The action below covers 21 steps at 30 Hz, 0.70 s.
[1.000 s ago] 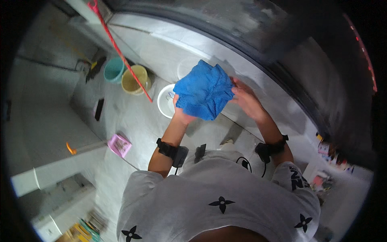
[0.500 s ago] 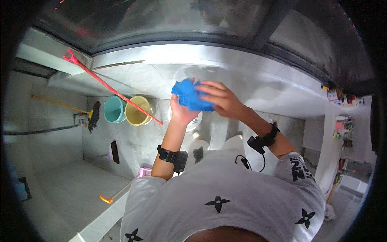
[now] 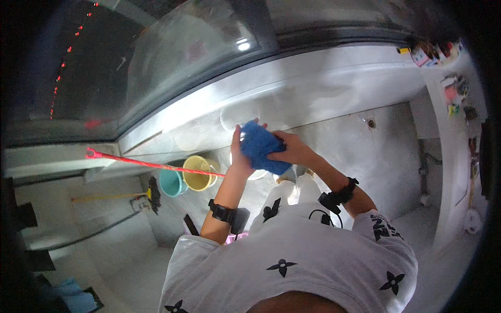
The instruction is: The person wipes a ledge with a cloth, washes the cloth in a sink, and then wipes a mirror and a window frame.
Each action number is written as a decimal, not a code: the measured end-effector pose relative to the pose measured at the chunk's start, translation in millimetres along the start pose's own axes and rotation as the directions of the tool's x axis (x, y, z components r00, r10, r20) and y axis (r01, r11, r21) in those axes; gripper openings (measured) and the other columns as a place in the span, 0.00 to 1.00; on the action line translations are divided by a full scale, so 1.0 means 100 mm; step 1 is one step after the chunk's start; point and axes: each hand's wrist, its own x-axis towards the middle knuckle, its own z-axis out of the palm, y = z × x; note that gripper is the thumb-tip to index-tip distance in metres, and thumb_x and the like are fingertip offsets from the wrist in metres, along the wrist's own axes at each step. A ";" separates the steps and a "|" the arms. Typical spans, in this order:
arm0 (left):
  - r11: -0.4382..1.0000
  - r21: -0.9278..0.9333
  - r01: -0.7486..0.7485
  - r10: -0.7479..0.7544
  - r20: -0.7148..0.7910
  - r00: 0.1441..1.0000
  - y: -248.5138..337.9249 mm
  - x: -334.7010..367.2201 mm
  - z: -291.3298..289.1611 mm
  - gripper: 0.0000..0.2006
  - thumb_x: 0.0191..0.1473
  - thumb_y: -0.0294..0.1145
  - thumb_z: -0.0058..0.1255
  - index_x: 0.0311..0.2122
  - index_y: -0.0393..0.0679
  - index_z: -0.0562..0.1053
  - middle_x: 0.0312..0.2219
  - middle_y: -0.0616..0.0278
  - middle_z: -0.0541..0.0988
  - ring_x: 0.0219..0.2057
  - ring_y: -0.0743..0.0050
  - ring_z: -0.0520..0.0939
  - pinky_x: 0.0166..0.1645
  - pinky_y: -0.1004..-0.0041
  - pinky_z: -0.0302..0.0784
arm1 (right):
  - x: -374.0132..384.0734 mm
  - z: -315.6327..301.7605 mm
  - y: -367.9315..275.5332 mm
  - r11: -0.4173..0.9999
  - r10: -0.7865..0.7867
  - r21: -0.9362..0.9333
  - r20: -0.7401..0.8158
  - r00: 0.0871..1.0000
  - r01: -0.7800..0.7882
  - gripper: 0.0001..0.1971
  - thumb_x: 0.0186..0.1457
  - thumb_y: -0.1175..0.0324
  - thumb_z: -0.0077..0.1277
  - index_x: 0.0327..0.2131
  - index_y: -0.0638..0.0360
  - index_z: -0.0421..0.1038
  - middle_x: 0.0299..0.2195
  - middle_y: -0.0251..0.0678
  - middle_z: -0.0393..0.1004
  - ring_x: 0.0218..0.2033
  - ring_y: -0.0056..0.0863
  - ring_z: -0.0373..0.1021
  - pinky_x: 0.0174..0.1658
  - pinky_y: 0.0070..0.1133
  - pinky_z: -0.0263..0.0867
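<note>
Cloth (image 3: 257, 144): between both hands, in front of the body, partly hiding a white basin (image 3: 257, 175) | Left hand (image 3: 241, 159): cradling its left side, fingertips past the far edge | Right hand (image 3: 294, 150): gripping its right side | Look: blue, folded into a compact, roughly four-sided pad
</note>
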 end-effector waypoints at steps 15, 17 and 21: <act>-0.595 0.631 -0.498 0.074 0.660 0.748 1.14 0.50 0.39 0.16 0.44 0.17 0.45 0.42 0.41 0.70 0.41 0.55 0.73 0.45 0.59 0.73 0.48 0.66 0.68 | 0.00 -1.11 2.01 0.890 0.435 0.395 -0.885 -0.168 0.226 0.12 0.51 0.68 0.50 0.40 0.62 0.65 0.31 0.29 0.68 0.30 0.21 0.63 0.36 0.25 0.62; -0.691 0.394 -0.606 -0.138 0.751 0.646 1.06 0.55 0.38 0.16 0.43 0.18 0.46 0.41 0.39 0.70 0.40 0.53 0.73 0.45 0.53 0.72 0.50 0.61 0.65 | 0.63 -0.79 2.00 0.924 0.368 0.341 -0.916 -0.161 0.173 0.26 0.53 0.62 0.49 0.53 0.62 0.57 0.47 0.45 0.62 0.48 0.35 0.60 0.52 0.28 0.55; -0.731 0.111 -0.673 -0.379 0.755 0.536 0.82 0.54 0.47 0.13 0.43 0.21 0.46 0.38 0.38 0.71 0.41 0.52 0.72 0.47 0.47 0.70 0.54 0.55 0.61 | 1.39 0.03 1.81 0.974 0.188 0.216 -0.936 -0.298 -0.064 0.36 0.48 0.64 0.50 0.60 0.62 0.48 0.60 0.56 0.44 0.61 0.53 0.44 0.62 0.38 0.40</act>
